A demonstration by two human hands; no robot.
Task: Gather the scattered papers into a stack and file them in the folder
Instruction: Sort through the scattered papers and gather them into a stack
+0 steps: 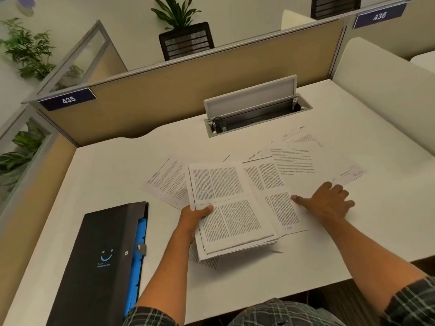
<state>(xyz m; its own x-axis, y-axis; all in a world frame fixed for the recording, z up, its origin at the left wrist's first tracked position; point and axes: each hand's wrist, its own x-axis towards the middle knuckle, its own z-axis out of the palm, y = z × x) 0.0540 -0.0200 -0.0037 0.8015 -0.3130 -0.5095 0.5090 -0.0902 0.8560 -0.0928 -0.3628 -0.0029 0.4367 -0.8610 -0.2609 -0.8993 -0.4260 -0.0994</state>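
My left hand (194,216) grips a stack of printed papers (226,208) by its left edge, thumb on top, lifted slightly off the white desk (106,175). Flat on a loose sheet (277,203) to the right of the stack lies my right hand (327,203), fingers spread. More printed sheets are scattered behind: one to the left (167,182), others to the right (294,161) and far right (350,175). A black folder (101,262) with blue dividers showing at its edge rests shut at the desk's front left.
An open cable hatch (254,109) with a raised lid sits in the desk behind the papers. Tan partition panels (188,83) wall the back and left. A white divider (381,95) stands at the right. The front edge of the desk is near my body.
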